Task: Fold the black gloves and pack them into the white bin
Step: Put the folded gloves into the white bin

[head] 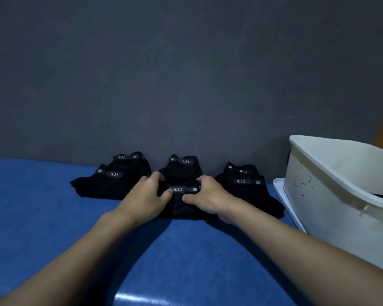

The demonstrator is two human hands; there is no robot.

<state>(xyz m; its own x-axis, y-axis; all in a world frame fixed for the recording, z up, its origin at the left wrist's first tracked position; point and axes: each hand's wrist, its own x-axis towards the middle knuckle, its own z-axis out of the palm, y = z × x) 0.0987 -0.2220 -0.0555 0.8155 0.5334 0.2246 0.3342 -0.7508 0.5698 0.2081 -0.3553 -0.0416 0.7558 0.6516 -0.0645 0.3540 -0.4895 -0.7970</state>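
Note:
Three piles of black gloves with "5.11" wrist tabs lie on the blue table against the grey wall: a left pile (111, 182), a middle pile (182, 171) and a right pile (245, 184). My left hand (144, 199) and my right hand (210, 197) both grip the near glove (181, 204) of the middle pile, thumbs on top beside its tab, fingers curled around its sides. The white bin (332, 195) stands at the right, tilted, with something dark showing inside at its far right.
A white lid or tray (283, 195) lies flat under the bin's left side. The grey wall (186, 74) rises straight behind the gloves. Blue table surface (42, 217) stretches to the left and toward me.

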